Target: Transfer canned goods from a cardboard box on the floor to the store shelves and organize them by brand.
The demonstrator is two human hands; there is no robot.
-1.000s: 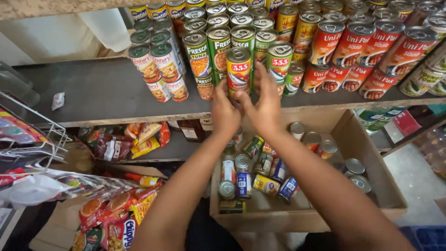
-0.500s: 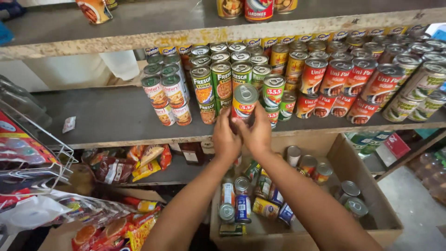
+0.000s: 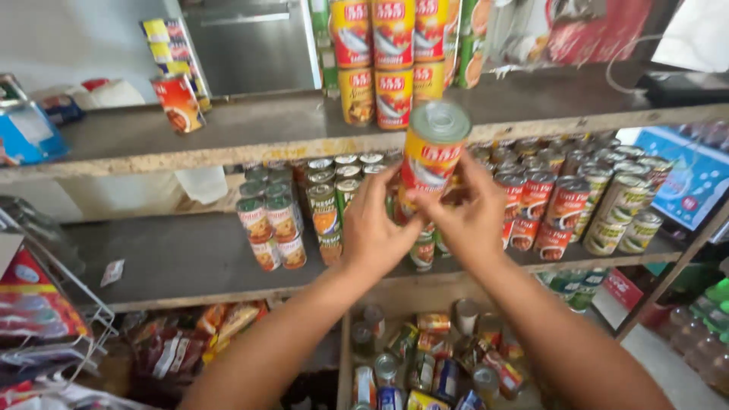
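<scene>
Up it goes: half a second ago the yellow-and-red can [image 3: 431, 156] sat level with the middle-shelf rows, and now both hands have lifted it in front of the upper shelf [image 3: 228, 137], just below the stacked cans [image 3: 387, 57] standing there. From the head view, the left hand [image 3: 376, 224] and right hand [image 3: 463, 212] are closed around the can's lower half only, so I'd judge a slip or a knock against that stack could topple cans. Below the upper shelf, the cardboard box [image 3: 345, 342] holds loose mixed cans lying jumbled, where a dropped one would land.
</scene>
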